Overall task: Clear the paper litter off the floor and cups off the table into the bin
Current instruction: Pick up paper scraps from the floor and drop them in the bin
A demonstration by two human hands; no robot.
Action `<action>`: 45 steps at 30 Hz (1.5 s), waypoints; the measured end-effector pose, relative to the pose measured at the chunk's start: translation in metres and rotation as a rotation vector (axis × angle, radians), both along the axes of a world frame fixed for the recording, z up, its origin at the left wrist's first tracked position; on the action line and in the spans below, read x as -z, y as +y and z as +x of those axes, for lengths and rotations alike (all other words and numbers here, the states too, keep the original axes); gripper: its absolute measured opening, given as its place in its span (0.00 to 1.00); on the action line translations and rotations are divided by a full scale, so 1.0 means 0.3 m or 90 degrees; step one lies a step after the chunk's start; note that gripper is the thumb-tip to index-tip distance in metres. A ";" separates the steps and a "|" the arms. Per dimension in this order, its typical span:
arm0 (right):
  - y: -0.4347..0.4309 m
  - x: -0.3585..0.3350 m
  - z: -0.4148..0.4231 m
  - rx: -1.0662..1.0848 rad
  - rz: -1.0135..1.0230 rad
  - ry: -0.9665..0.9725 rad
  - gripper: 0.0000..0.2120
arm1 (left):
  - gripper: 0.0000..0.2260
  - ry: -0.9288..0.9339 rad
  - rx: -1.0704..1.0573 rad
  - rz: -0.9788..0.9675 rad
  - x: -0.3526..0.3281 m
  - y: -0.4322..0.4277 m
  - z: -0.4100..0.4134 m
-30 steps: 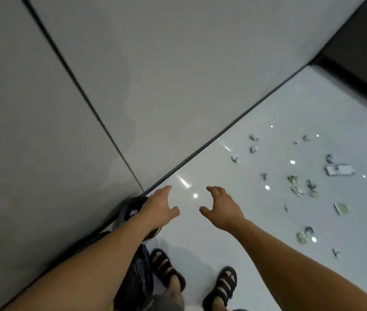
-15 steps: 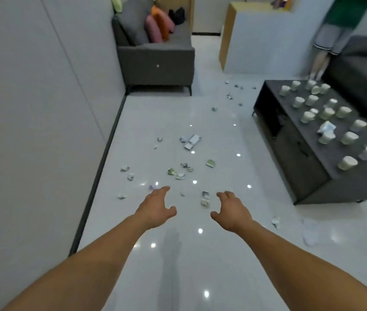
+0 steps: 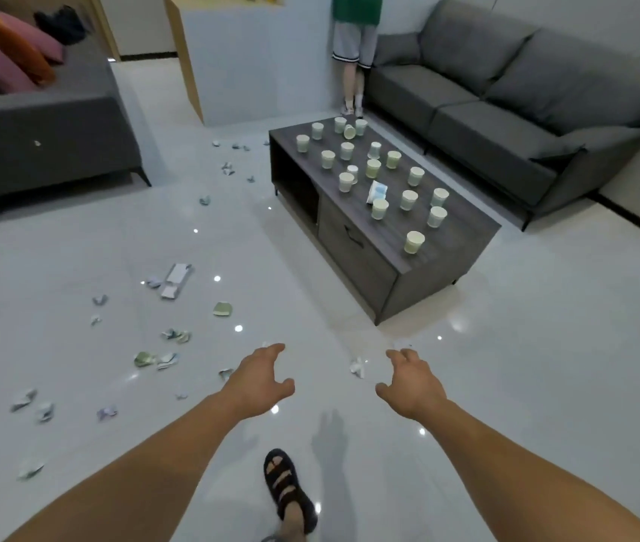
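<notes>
Left hand: the left hand (image 3: 261, 379) is empty, stretched out above the floor (image 3: 525, 385), palm down, fingers loosely spread and a little curled.
Right hand: the right hand (image 3: 412, 385) is empty too, held in the same loose spread beside the left.
Paper litter: crumpled paper scraps (image 3: 156, 359) lie scattered over the glossy white floor, mostly to the left of the hands and trailing away toward the far end of the room. One white scrap (image 3: 357, 365) lies between the hands, nearer the right.
Cups: many paper cups (image 3: 414, 242) stand on the dark wooden table (image 3: 463, 232), ahead and to the right of the hands. Most are upright, and one lies on its side at the far end.
Change from half a second ago: the view has swung right, so the table sits near the middle and the long grey sofa (image 3: 506, 95) behind it shows. A sandalled foot (image 3: 287, 487) has come in at the bottom. The hands stay empty and spread.
Surroundings: a second grey sofa (image 3: 37, 127) with pink and orange cushions (image 3: 9, 52) is at far left.
</notes>
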State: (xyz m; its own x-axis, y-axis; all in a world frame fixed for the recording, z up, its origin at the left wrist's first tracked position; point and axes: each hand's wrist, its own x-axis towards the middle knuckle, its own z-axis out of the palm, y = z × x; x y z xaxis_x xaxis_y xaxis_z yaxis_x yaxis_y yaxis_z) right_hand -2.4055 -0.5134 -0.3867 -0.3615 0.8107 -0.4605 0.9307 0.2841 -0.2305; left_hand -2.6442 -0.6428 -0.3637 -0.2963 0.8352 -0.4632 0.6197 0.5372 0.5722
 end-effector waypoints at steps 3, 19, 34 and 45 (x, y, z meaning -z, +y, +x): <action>0.173 0.029 0.031 0.039 -0.004 -0.020 0.34 | 0.33 -0.012 0.032 0.003 0.046 0.227 -0.007; 0.994 0.199 0.233 0.143 -0.081 -0.028 0.34 | 0.33 0.002 0.167 -0.066 0.220 1.196 0.128; 1.586 1.009 0.418 0.194 -0.168 -0.073 0.35 | 0.33 -0.037 0.246 -0.160 1.116 1.897 0.384; 1.670 2.176 0.352 0.242 -0.186 -0.098 0.42 | 0.33 -0.022 0.319 -0.161 2.207 2.001 0.383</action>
